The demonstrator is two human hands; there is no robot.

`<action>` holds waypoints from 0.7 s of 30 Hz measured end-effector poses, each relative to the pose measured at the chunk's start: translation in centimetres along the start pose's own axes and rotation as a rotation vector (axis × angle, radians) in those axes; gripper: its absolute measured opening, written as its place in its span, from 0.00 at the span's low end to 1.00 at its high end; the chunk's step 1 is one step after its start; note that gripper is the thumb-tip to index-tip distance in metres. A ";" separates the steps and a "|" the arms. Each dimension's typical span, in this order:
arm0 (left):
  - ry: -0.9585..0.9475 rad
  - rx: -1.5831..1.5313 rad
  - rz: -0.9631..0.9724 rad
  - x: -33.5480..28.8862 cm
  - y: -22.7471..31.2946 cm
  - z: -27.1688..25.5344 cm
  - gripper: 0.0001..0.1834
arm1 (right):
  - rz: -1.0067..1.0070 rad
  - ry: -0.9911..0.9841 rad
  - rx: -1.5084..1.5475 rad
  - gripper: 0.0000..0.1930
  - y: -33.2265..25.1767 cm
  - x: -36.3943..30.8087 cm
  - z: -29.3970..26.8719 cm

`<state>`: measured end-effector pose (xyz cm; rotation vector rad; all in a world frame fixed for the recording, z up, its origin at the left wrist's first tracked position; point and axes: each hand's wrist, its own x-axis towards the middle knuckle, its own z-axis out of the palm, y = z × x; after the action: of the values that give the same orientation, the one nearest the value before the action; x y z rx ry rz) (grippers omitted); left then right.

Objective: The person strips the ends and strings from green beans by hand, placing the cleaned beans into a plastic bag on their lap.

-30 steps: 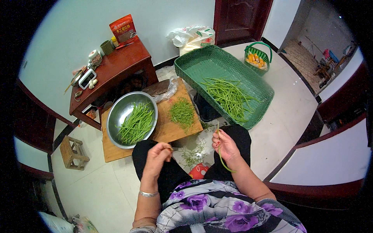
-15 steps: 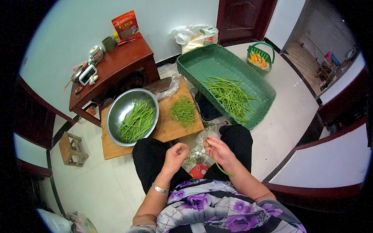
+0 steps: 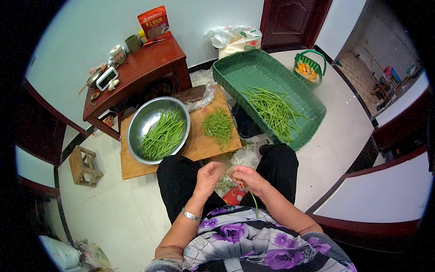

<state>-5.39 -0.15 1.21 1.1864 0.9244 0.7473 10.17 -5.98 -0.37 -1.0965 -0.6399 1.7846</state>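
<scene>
My right hand (image 3: 249, 177) pinches a thin, long green vegetable stalk (image 3: 255, 205), whose lower length curves down over my lap. Close beside it, my left hand (image 3: 209, 177) is curled with its fingertips together; whatever they may hold is hidden. Ahead to the left, a steel bowl (image 3: 130, 136) holds many stalks (image 3: 162, 136) and rests on a wooden board (image 3: 199, 152). A small heap of thin green trimmings (image 3: 217, 127) lies on the board. Ahead to the right, more long stalks (image 3: 274, 113) lie in a green woven tray (image 3: 240, 68).
A red-brown table (image 3: 154, 54) with jars, a red pouch (image 3: 154, 23) and a white-framed device (image 3: 107, 78) stands far left. A small wooden stool (image 3: 86, 167) is at left. A green basket (image 3: 312, 61) with yellow pieces sits beyond the tray. Scraps (image 3: 226, 182) lie between my knees.
My right hand has moved left and slightly down, closing in on my left hand. The stalk's hanging end has swung left and lower. The whole view has shifted slightly.
</scene>
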 end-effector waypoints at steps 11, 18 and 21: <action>-0.042 0.101 0.004 -0.5 0.2 0.4 0.06 | -0.163 0.096 -0.225 0.05 -0.8 -0.3 0.4; -0.090 0.057 -0.062 -0.5 0.2 0.1 0.06 | -0.291 0.111 -0.330 0.04 0.2 0.4 -0.2; -0.107 0.107 -0.096 -0.7 1.2 0.1 0.06 | -0.316 0.118 -0.344 0.05 0.2 0.5 -0.4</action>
<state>-5.59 -0.51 2.48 1.2546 0.9340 0.5578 10.39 -5.66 -0.90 -1.2390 -1.0128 1.3597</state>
